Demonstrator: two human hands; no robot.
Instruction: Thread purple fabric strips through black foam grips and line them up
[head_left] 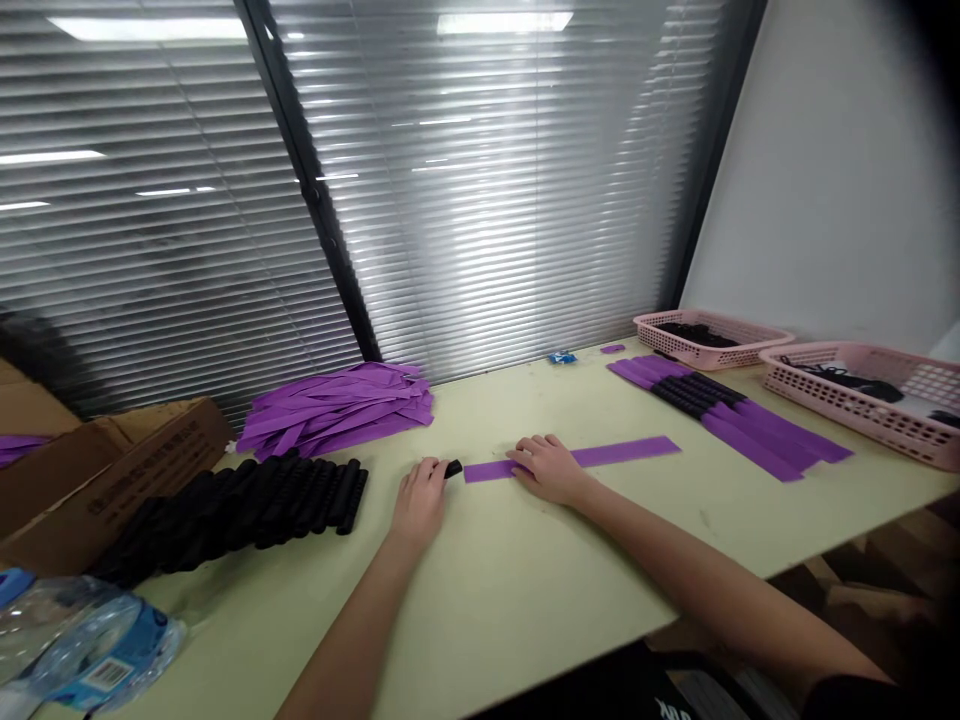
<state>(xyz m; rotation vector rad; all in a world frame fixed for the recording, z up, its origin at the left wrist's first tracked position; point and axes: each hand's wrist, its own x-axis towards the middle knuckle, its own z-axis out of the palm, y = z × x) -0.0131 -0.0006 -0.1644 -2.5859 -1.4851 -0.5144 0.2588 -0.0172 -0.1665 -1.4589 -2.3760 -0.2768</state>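
My left hand is closed around a short black ribbed grip, most of which is hidden under the fingers. Just right of it a flat purple strip lies on the table, its left end close to the black piece. My right hand rests on this strip with the fingers bent over it; whether they pinch it is hard to see. Left of my left hand lies a pile of black grips. Behind it is a heap of loose purple strips.
At the right lie several purple strips with black grips round their middles. Two pink baskets with black items stand beyond. A cardboard box and a plastic bottle are at left. A small blue packet lies near the blinds.
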